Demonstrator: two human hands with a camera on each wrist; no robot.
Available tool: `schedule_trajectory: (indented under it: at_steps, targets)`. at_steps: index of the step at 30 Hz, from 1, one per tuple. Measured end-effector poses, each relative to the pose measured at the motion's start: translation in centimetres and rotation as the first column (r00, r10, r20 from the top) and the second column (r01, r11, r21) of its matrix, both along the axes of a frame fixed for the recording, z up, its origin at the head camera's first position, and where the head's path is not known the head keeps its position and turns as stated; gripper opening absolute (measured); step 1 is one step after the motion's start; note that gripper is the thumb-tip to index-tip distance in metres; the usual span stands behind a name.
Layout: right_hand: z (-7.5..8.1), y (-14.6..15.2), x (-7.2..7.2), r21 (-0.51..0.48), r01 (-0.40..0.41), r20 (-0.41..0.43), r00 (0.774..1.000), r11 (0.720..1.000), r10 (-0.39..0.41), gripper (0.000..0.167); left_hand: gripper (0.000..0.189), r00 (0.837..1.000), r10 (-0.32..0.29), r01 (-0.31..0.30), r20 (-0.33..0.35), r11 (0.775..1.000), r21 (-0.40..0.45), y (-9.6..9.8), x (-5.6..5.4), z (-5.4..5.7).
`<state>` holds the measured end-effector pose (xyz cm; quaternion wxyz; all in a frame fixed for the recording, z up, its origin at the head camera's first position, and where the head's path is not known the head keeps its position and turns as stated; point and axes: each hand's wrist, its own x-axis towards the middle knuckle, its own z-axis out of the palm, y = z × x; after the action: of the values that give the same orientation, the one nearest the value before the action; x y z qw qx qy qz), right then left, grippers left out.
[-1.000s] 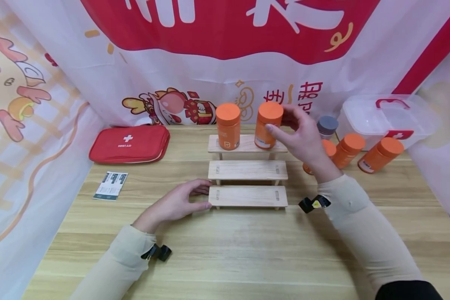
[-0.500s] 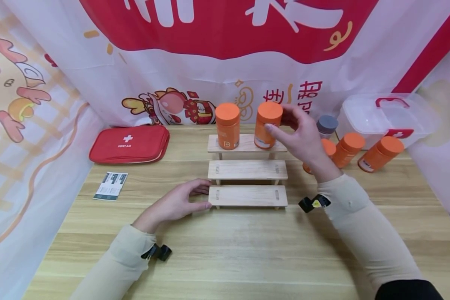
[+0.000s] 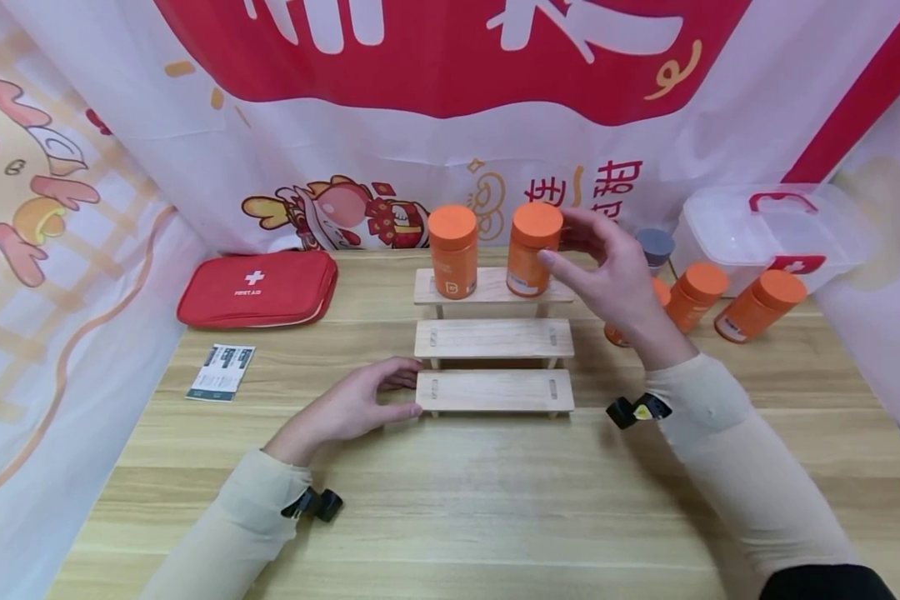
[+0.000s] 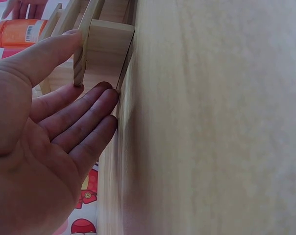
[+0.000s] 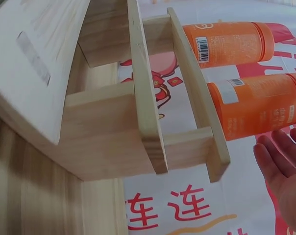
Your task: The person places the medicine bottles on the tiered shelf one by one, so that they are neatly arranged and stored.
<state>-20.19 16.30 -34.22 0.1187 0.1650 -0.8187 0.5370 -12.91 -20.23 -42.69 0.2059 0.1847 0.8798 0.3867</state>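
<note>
Two orange screw-cap bottles stand upright on the top tier of a three-tier wooden display riser (image 3: 495, 390). My right hand (image 3: 617, 271) is beside the right bottle (image 3: 527, 262), thumb near its front. In the right wrist view, the fingers (image 5: 278, 164) of that hand extend loosely alongside the bottle, uncurled. The left bottle (image 3: 453, 262) stands a short gap away. My left hand (image 3: 356, 402) pinches the left end of the lowest tier between thumb and index finger, as the left wrist view shows; its other fingers (image 4: 91, 139) are extended below.
Right of the riser stand more orange bottles (image 3: 761, 306), a grey-capped bottle (image 3: 655, 248) and a clear first-aid box (image 3: 780, 229). On the left lie a red first-aid pouch (image 3: 258, 289) and a printed card (image 3: 222, 372). A printed cloth (image 3: 420, 133) hangs behind the table.
My right hand has eased slightly right, its thumb sliding toward the right bottle's edge while the bottle stays on the top tier. My left hand stays at the riser.
</note>
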Motion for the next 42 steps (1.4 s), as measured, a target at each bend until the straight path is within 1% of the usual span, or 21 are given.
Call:
schedule_trajectory:
  at_steps: [3, 10, 12, 19, 23, 27, 30, 34, 38, 42]
  targets:
    - [0.2, 0.5, 0.5, -0.004, 0.011, 0.011, 1.0, 1.0, -0.011, 0.058, 0.063, 1.0, -0.004, 0.004, -0.008, 1.0, -0.001, 0.0, 0.0, 0.0]
    - [-0.1, 2.4, 1.4, -0.033, 0.019, -0.031, 0.999, 0.999, -0.02, 0.051, 0.063, 1.0, -0.009, 0.009, -0.008, 1.0, 0.001, 0.0, 0.0, 0.1]
    - [-0.2, 3.1, 1.6, -0.03, 0.027, -0.027, 0.999, 0.999, -0.028, 0.051, 0.063, 1.0, -0.005, 0.005, -0.004, 1.0, 0.003, 0.1, 0.0, 0.1]
    - [-0.8, 5.4, 2.7, 0.006, 0.088, 0.034, 0.995, 0.996, -0.088, 0.05, 0.063, 1.0, -0.002, 0.002, -0.007, 1.0, 0.0, 0.0, 0.0, 0.0]
    - [-1.5, 6.7, 3.2, 0.027, 0.118, 0.042, 0.992, 0.993, -0.119, 0.049, 0.063, 1.0, -0.004, 0.004, -0.009, 1.0, 0.0, 0.1, 0.0, 0.1]
    - [-2.2, 8.1, 3.6, 0.061, 0.153, 0.072, 0.985, 0.986, -0.157, 0.051, 0.063, 1.0, -0.005, 0.005, -0.008, 1.0, -0.004, 0.0, 0.1, 0.0]
    - [-2.8, 9.2, 3.9, 0.099, 0.178, 0.111, 0.976, 0.979, -0.189, 0.053, 0.063, 1.0, -0.003, 0.003, -0.002, 1.0, -0.003, 0.0, 0.1, 0.0]
    - [-3.4, 10.4, 4.3, 0.136, 0.205, 0.136, 0.965, 0.969, -0.223, 0.055, 0.063, 1.0, -0.003, 0.003, 0.001, 1.0, -0.004, 0.0, 0.0, -0.1]
    - [-4.0, 11.3, 4.6, 0.161, 0.216, 0.155, 0.958, 0.963, -0.241, 0.057, 0.063, 1.0, -0.006, 0.006, -0.002, 1.0, -0.007, 0.0, 0.0, -0.1]
    - [-4.8, 12.0, 4.8, 0.184, 0.205, 0.197, 0.95, 0.961, -0.24, 0.065, 0.063, 1.0, -0.007, 0.007, -0.009, 1.0, -0.006, 0.0, 0.1, -0.1]
